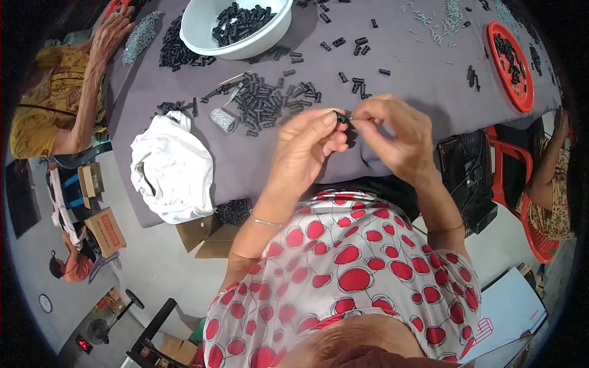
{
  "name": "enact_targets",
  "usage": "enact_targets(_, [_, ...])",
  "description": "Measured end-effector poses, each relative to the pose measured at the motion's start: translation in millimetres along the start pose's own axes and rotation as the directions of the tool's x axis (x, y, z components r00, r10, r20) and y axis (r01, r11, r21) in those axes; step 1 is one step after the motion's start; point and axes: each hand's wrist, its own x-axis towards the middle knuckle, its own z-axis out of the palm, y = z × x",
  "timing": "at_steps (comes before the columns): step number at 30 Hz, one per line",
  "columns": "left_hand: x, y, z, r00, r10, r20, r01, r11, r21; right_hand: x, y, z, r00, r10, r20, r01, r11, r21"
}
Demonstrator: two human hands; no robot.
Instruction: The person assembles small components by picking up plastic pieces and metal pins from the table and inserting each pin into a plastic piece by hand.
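Note:
Between the thumb and fingers of my left hand (300, 144) is a small black plastic part (340, 117), shaped like a short tube. My right hand (397, 136) is pinched at the right end of that part, its fingertips on something thin and tiny that I cannot make out, perhaps metal. Just left of my hands, a loose pile of similar black parts (257, 101) lies on the grey cloth (405, 73). Beside that pile are a screwdriver-like tool (233, 94) and a small roll wrapped in speckled grey (223, 120).
A white basin (282, 27) of black parts stands at the back, a red tray (527, 92) at the far right. Small silvery screws (453, 17) lie scattered behind. White cloth (172, 165) covers the left front edge. Another person's arm (92, 98) rests at the left; a red chair (512, 159) stands right.

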Motion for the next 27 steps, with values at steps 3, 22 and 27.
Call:
enact_targets(3, [-1.5,-4.0,2.9,0.999,0.013,-0.037,-0.013,1.0,0.015,-6.1,-2.1,7.1,0.997,-0.056,-0.049,0.052,0.996,-0.077])
enact_targets(22, [-6.5,-12.2,4.9,0.998,-0.063,0.023,0.066,0.986,-0.151,-9.7,-1.1,10.4,0.997,-0.072,-0.03,0.068,0.991,-0.111])
enact_targets(27, [-6.7,-5.0,9.5,0.994,-0.102,0.035,0.105,0.992,-0.077,-6.5,2.2,-3.9,0.992,-0.086,0.09,0.098,0.986,-0.138])
